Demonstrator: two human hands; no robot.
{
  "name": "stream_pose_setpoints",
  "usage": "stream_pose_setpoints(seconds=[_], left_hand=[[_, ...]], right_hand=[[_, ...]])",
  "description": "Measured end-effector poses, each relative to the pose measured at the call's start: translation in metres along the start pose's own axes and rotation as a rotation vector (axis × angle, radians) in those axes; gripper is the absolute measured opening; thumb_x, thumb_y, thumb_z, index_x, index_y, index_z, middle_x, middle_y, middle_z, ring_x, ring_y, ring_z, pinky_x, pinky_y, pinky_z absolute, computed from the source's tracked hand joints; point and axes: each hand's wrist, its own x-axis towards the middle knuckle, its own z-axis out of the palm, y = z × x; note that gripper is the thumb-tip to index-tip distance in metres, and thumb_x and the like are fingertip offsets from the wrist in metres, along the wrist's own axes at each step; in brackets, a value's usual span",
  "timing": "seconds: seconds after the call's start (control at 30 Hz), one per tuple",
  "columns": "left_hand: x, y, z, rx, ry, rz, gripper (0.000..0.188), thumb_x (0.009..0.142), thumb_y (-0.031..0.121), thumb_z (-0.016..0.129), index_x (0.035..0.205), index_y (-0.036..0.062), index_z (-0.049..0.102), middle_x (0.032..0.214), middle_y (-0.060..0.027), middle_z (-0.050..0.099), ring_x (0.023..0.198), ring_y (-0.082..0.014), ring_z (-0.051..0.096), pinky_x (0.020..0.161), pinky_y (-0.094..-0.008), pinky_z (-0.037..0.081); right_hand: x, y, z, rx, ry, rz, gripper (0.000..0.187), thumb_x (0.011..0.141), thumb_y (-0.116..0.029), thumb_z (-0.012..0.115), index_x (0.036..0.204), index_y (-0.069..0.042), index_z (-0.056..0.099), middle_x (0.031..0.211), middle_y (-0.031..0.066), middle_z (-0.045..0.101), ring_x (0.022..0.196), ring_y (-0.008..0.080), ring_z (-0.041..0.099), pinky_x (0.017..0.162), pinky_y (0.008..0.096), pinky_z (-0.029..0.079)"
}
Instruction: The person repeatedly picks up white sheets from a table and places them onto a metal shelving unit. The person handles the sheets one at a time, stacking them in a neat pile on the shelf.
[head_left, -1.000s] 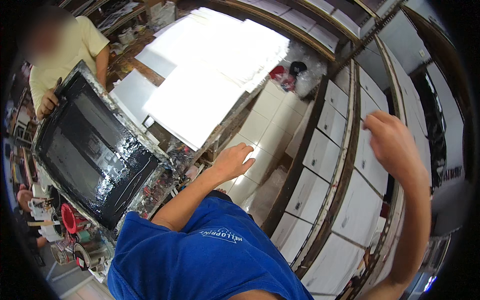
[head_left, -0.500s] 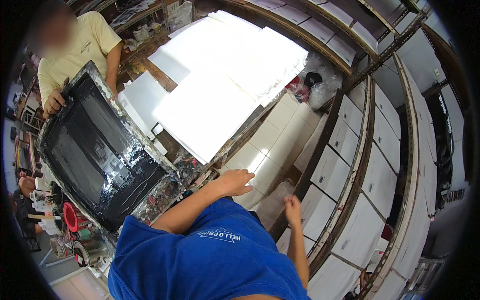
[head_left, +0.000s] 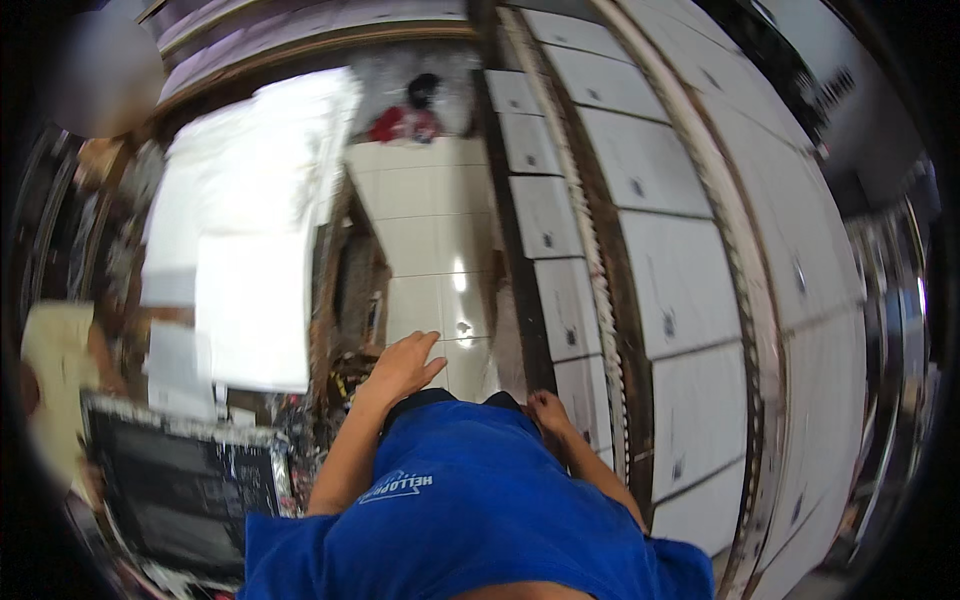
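Note:
My left hand is held out over the tiled floor with its fingers stretched, holding nothing. My right hand is curled closed beside the dark edge of the rack at my right, and nothing shows in it. That rack bears rows of white printed sheets. Left of my left hand is a table with a thick stack of white paper sheets. At the lower left lies a screen-printing frame smeared with black ink.
A co-worker in a pale yellow shirt stands beyond the screen frame at far left. A tiled aisle runs ahead between table and racks. Clear plastic bags, with red and black items, lie at its far end. More racks stand at right.
My view has swung to the right, so the table and screen frame now sit farther left and the aisle lies straight ahead. My right hand has come lower, nearer my body.

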Motion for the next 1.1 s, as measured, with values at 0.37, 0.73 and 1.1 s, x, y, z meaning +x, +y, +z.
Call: stream_pose_setpoints(seconds=[0.37, 0.73, 1.1], left_hand=[[-0.020, 0.025, 0.039, -0.015, -0.061, -0.053, 0.048, 0.086, 0.031, 0.060, 0.122, 0.0005, 0.052, 0.110, -0.0211, 0.059, 0.100, -0.0397, 0.059, 0.086, -0.0453, 0.048], [-0.042, 0.037, 0.102, -0.022, -0.154, -0.146, 0.048, 0.087, 0.035, 0.058, 0.121, 0.0017, 0.054, 0.110, -0.0215, 0.060, 0.100, -0.0404, 0.059, 0.086, -0.0449, 0.048], [-0.039, 0.066, 0.127, 0.011, -0.230, -0.132, 0.048, 0.088, 0.035, 0.057, 0.123, 0.0028, 0.052, 0.114, -0.0206, 0.058, 0.103, -0.0390, 0.058, 0.087, -0.0450, 0.048]], right_hand=[[-0.001, -0.034, -0.027, 0.063, -0.035, -0.023, 0.013, 0.088, -0.005, 0.052, 0.097, -0.002, 0.061, 0.085, 0.0057, 0.064, 0.074, 0.0141, 0.062, 0.068, 0.0282, 0.051], [-0.045, -0.106, -0.077, 0.154, -0.067, -0.360, 0.016, 0.088, -0.008, 0.053, 0.101, -0.002, 0.061, 0.085, 0.0043, 0.064, 0.078, 0.0119, 0.059, 0.070, 0.0267, 0.047], [-0.085, -0.162, -0.158, 0.038, 0.294, -0.668, 0.013, 0.089, -0.008, 0.054, 0.099, -0.003, 0.062, 0.088, 0.0117, 0.066, 0.076, 0.0200, 0.064, 0.066, 0.0300, 0.049]])
